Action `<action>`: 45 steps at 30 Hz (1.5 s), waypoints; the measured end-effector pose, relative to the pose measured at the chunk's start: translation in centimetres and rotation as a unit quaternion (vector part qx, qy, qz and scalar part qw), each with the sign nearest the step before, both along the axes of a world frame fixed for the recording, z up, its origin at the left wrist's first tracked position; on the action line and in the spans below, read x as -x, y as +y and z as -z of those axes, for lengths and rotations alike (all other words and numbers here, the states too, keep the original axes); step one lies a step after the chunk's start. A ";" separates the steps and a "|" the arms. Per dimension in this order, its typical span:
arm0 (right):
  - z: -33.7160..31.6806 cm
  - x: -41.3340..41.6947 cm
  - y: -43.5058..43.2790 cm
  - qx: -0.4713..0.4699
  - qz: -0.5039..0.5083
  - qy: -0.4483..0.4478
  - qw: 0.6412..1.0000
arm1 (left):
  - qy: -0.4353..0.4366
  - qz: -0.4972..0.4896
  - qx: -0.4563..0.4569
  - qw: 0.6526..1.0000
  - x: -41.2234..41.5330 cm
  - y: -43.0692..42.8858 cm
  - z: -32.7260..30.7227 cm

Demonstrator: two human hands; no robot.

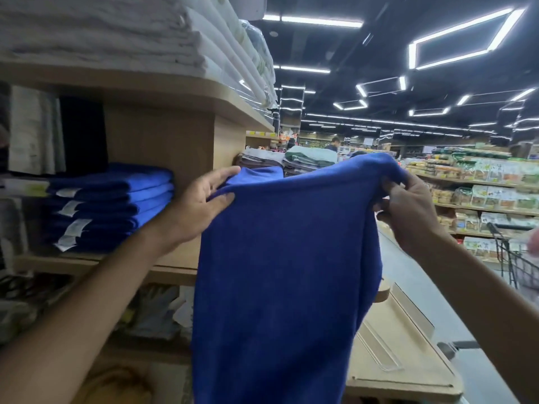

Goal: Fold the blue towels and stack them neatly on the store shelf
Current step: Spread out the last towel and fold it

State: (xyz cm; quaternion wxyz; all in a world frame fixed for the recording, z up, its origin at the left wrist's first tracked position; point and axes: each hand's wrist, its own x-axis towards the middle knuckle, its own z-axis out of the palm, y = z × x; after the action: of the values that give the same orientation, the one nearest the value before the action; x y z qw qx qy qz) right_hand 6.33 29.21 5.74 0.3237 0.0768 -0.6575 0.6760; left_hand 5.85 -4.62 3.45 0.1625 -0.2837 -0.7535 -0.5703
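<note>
**Towel held up by its top edge, first fold not yet made**

A large, plain royal-blue terry towel [280, 258] hangs full length in front of the person, lifted at about shelf height and draping down out of view. It is spread out and not yet doubled, so I'd judge this to be the opening of the fold, with the top edge being squared up between the two hands.

The left hand [201, 202] pinches the left top corner. Its fingers lie fairly straight over a small flap that has turned over, with the thumb pressed against the cloth below. The right hand [408, 208] has its fingers curled tightly round the right corner, which is bunched into a hump rather than pulled flat. Neither hand is loose, and both grasp the same towel.

Just to the left, a pile of folded blue towels with white tags [116, 199] sits on the light wooden store shelf [87, 262], well apart from the hanging towel. Folded white linens [102, 33] fill the board above.

The next move, I'd say, calls for smoothing out that bunched right corner and the turned-over left flap. Then the hands can come together to halve the cloth. Left crumpled, the corners would probably give a lopsided fold that sits unevenly on the pile. The flat wooden counter top [408, 345] at lower right looks a handy place to lay the towel down.
</note>
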 end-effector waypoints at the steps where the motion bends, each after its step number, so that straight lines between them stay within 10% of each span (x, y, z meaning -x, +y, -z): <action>1: -0.4 0.4 -0.1 -0.001 0.002 0.001 1.000 | 0.003 -0.008 0.025 1.000 0.2 -0.4 -0.5; 6: -4.0 2.9 -1.8 -0.007 0.026 0.071 0.997 | 0.059 -0.114 0.027 0.991 4.4 -0.1 -4.5; 12: -7.6 10.4 -2.8 -0.248 0.227 0.101 0.936 | 0.013 -0.139 -0.128 0.982 12.7 2.4 -8.3; 24: 10.3 20.2 -3.8 -0.552 0.109 -0.265 0.783 | 0.060 -0.126 0.362 0.922 14.1 3.4 3.4; 29: 10.8 20.8 -3.8 -0.547 0.076 -0.289 0.782 | 0.144 -0.172 0.115 0.968 3.5 0.0 7.9; 38: 10.4 18.9 -4.4 -0.568 0.172 -0.218 0.775 | -0.115 -0.279 0.029 0.953 -6.2 -2.1 24.7; 45: 8.7 16.0 -5.5 -0.618 0.287 -0.127 0.721 | -0.340 -0.170 0.030 0.925 -5.0 -1.9 30.1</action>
State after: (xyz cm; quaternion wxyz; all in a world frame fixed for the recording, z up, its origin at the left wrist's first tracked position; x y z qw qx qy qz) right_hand -9.69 23.75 -3.00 0.2962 -0.0194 -0.9549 -0.0022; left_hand 10.88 -6.55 -26.65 -0.0172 0.0546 -0.8176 -0.5730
